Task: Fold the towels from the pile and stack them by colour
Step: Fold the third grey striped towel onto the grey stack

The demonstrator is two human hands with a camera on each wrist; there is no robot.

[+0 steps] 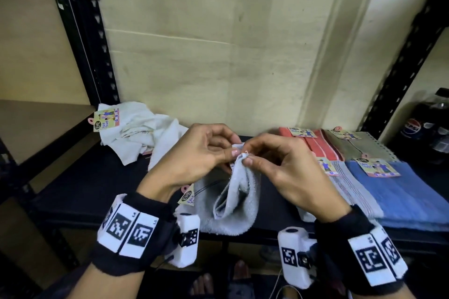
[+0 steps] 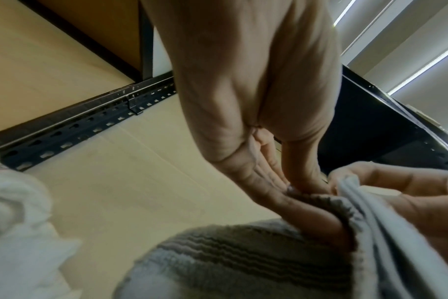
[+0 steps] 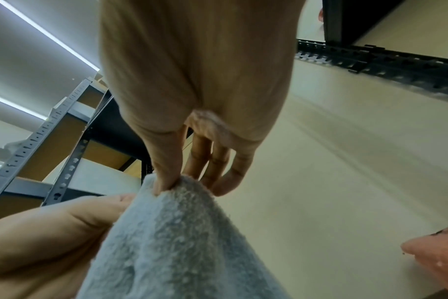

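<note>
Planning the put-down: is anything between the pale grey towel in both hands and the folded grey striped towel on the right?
Nothing visible. The pale grey terry towel, pinched by left hand and right hand, has only bare black shelf before the folded grey striped towel.

— What is on the wrists?
— A black fabric cuff wraps the left wrist, and a black cuff wraps the right. Each carries a band of white panels printed with black square-patterned markers; small lettering sits at the edge of the left panels.
— And the white boxes?
— A rounded white camera housing is fixed inside the left wrist, with a dark lens on top and a marker on its face. Its twin on the right shows a marker, a metal screw beside it and a thin white cable trailing below.
— Sleeves?
— None; both forearms are bare.
</note>
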